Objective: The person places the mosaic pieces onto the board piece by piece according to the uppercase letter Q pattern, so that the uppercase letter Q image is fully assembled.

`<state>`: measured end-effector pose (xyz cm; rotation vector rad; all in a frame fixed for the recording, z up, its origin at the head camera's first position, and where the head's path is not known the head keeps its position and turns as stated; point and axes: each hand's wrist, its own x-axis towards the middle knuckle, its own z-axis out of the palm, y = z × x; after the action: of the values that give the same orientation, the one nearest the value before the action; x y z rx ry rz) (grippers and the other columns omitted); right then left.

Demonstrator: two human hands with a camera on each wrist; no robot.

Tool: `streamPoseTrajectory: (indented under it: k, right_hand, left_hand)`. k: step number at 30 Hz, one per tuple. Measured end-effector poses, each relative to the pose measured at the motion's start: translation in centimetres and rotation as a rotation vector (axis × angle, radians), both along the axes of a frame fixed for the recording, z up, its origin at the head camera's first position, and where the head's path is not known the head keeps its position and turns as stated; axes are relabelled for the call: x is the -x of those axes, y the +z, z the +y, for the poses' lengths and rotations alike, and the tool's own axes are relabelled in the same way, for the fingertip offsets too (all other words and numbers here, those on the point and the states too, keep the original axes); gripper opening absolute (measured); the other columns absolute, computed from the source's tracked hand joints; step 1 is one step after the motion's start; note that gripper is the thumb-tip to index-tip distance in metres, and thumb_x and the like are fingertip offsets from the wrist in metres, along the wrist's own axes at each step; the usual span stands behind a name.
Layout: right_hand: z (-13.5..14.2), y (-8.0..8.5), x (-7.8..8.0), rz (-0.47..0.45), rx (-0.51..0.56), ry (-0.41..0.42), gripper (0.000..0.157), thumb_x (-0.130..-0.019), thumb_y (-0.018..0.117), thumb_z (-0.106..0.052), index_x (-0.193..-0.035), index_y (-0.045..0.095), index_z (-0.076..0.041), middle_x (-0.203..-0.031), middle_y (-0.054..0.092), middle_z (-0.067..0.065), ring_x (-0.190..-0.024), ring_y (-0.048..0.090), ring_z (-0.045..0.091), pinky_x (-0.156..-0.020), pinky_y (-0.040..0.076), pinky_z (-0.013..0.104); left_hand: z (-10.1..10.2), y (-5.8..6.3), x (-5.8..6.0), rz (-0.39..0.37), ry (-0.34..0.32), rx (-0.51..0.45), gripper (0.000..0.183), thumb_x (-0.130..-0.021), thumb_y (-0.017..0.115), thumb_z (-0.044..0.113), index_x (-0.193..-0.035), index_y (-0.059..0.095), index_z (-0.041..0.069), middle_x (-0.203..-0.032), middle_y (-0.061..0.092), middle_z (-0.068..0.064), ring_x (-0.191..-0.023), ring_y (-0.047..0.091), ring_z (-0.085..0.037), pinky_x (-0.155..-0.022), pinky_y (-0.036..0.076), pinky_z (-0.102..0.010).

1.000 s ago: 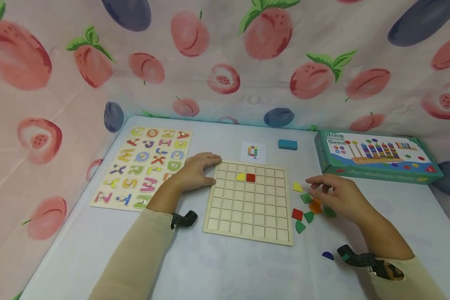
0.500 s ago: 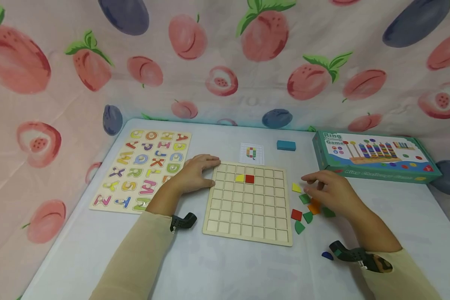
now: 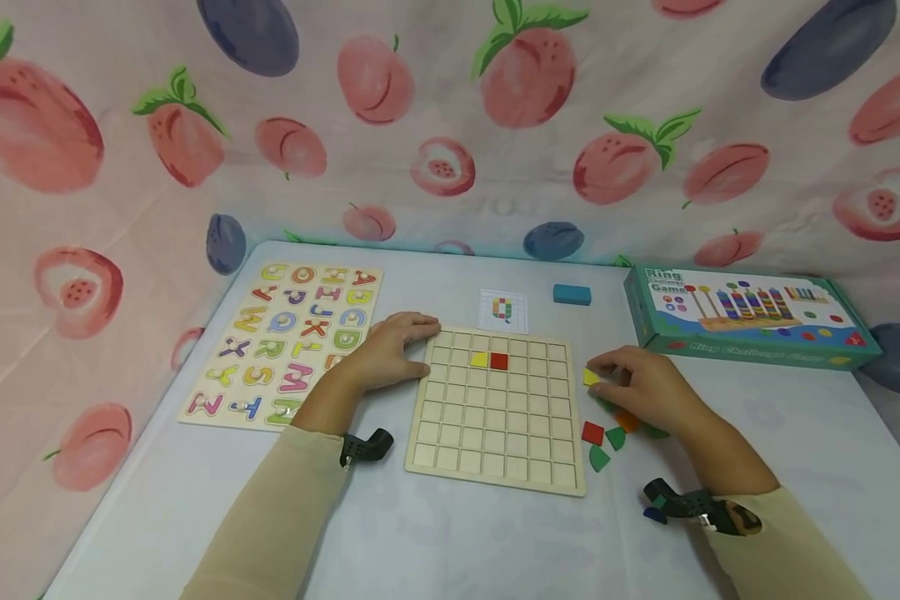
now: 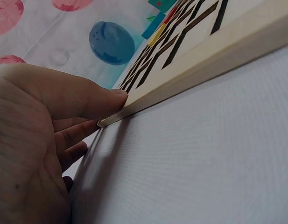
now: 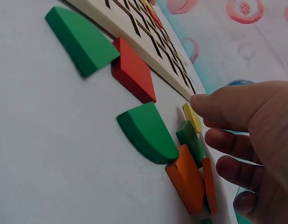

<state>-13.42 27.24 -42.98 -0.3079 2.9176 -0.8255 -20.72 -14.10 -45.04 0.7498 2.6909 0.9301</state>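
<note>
- Left hand (image 3: 390,354): thumb and fingers spread, thumb touching the grid board (image 3: 495,425) just right of it.
- Right hand (image 3: 648,387): thumb and fingers parted about the yellow piece (image 3: 590,377) at its fingertips; contact unclear.

Grid board (image 3: 497,425): pale wood, smooth, matt. At 3 o'clock from it, red square (image 5: 134,70) and green quarter-round (image 5: 148,133): smooth, painted look, low sheen. At 12 o'clock, pattern card (image 3: 503,311): matt paper. At 2 o'clock, game box (image 3: 750,317): printed cardboard, smooth. Surface (image 3: 495,542): white cloth, fine weave, matt. Backdrop (image 3: 525,192): printed cloth, creased. Sleeves (image 3: 270,517): matt beige cloth.
</note>
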Motion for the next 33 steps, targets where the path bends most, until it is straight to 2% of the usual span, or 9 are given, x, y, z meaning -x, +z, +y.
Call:
streamPoseTrajectory:
  k: [9,16,18,24,33]
  right_hand:
    - [-0.7,-0.4,0.2,-0.026,-0.019,-0.006,0.028,-0.093,0.081,-0.014,-0.12,0.077,-0.007,-0.106,0.07,0.007,-0.09,0.057,0.024,-0.078,0.052,0.039]
    - [-0.8,0.1,0.3,-0.054,-0.045,-0.021,0.03,-0.094,0.081,-0.019,-0.122,0.076,-0.01,-0.114,0.071,0.008,-0.098,0.059,0.027,-0.083,0.056,0.041]
    - [-0.8,0.3,0.4,-0.05,-0.033,-0.019,0.031,-0.094,0.081,-0.02,-0.123,0.075,-0.011,-0.115,0.071,0.008,-0.096,0.059,0.027,-0.08,0.056,0.039]
    - [-1.4,1.1,1.0,-0.031,0.01,0.004,0.029,-0.095,0.079,-0.02,-0.123,0.075,-0.013,-0.101,0.067,0.004,-0.086,0.055,0.025,-0.064,0.051,0.033]
    - [-3.3,1.7,1.9,0.003,0.074,0.024,0.028,-0.095,0.079,-0.017,-0.123,0.077,-0.012,-0.104,0.068,0.006,-0.083,0.053,0.025,-0.059,0.047,0.032]
  left_hand:
    - [-0.1,-0.1,0.1,0.005,-0.006,-0.011,0.072,-0.087,0.081,0.017,-0.155,0.059,0.01,-0.163,0.05,-0.005,-0.157,0.033,-0.028,-0.126,0.018,-0.055]
    - [0.0,-0.1,-0.1,-0.022,-0.004,-0.017,0.073,-0.087,0.082,0.019,-0.155,0.058,0.011,-0.163,0.049,-0.005,-0.158,0.031,-0.028,-0.127,0.016,-0.055]
    - [0.0,-0.1,-0.1,-0.022,-0.001,-0.018,0.073,-0.087,0.082,0.018,-0.155,0.058,0.01,-0.163,0.049,-0.005,-0.158,0.031,-0.029,-0.128,0.016,-0.056]
    - [0.0,-0.1,-0.1,-0.018,0.006,-0.017,0.073,-0.087,0.081,0.018,-0.155,0.058,0.011,-0.163,0.049,-0.005,-0.158,0.032,-0.029,-0.127,0.017,-0.056]
    - [0.0,0.1,-0.1,-0.02,0.009,-0.016,0.074,-0.086,0.081,0.017,-0.156,0.058,0.01,-0.164,0.049,-0.005,-0.158,0.032,-0.028,-0.128,0.015,-0.055]
